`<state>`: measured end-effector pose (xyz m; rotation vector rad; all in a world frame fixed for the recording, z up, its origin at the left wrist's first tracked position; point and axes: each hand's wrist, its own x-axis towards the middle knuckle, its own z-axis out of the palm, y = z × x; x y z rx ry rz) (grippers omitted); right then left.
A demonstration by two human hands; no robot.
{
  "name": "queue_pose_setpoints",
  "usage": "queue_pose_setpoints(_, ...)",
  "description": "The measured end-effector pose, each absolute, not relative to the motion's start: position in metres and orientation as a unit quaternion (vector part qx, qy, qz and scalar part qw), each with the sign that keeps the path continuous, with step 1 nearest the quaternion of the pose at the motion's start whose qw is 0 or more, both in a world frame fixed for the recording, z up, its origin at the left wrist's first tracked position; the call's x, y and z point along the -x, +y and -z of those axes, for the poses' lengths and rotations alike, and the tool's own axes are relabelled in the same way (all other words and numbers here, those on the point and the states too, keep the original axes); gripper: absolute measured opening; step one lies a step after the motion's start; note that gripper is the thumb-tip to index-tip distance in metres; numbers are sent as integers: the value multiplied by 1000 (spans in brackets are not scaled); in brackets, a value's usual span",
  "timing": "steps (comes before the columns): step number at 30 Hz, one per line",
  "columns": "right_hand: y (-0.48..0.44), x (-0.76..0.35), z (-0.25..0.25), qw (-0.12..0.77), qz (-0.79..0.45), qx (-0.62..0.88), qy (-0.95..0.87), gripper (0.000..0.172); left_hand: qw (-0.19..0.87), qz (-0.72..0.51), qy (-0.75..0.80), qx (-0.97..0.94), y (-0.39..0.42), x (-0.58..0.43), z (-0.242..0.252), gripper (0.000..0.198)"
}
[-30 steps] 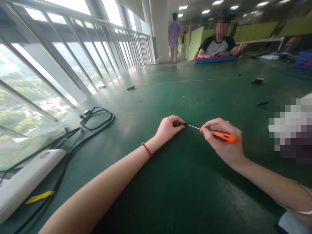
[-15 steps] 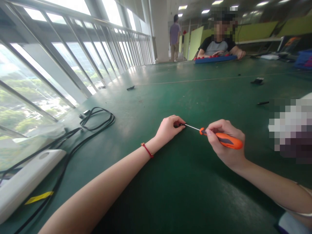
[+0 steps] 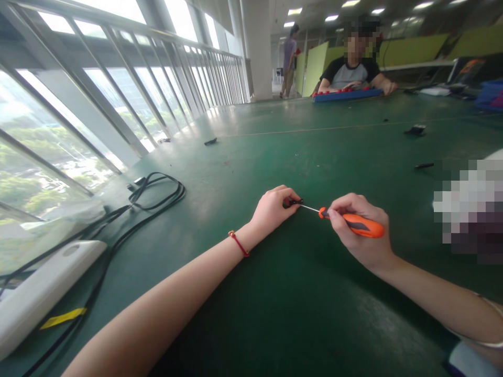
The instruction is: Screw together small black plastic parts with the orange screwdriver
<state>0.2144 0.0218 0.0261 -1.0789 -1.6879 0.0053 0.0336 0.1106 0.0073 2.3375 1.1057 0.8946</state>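
Between the thumb and fingers of my left hand (image 3: 274, 208) is a small black part (image 3: 295, 202), held close to the green table top (image 3: 251, 162). Most of that part is hidden by the fingers, and its kind cannot be made out. My right hand (image 3: 365, 230) is closed around the orange and dark grey handle of a screwdriver (image 3: 365, 225). The thin metal shaft points left, and its tip meets or lies right beside the black part; which of the two I cannot tell.
At the left lie a white power strip (image 3: 51, 293), black cables (image 3: 157, 201) and yellow tape (image 3: 63, 318). Small black pieces (image 3: 210, 142) are scattered farther off. Across the table a person (image 3: 349, 73) sits behind a blue tray (image 3: 348, 95) with red items; another person (image 3: 290, 60) stands beyond.
My right hand and the screwdriver have shifted slightly left, towards the black part. More of the black part shows at my left fingertips. The standing person in the background has moved right.
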Motion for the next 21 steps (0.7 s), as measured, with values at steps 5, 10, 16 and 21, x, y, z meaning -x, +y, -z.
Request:
queue_pose_setpoints(5,22,-215,-26,539,-3,457,-707,14,202,-320,396,-837,110,-34,-7,11)
queue_pose_setpoints(10,22,-215,-28,528,-31,468,-708,13,199,-319,395,-838,111,-34,-7,12)
queue_pose_setpoints(16,23,-214,-25,567,-58,455,-685,13,193,-323,393,-839,111,-34,-6,11)
queue_pose_setpoints(21,24,-215,-23,574,-83,429,-692,27,190,-321,395,-840,111,-34,-5,11)
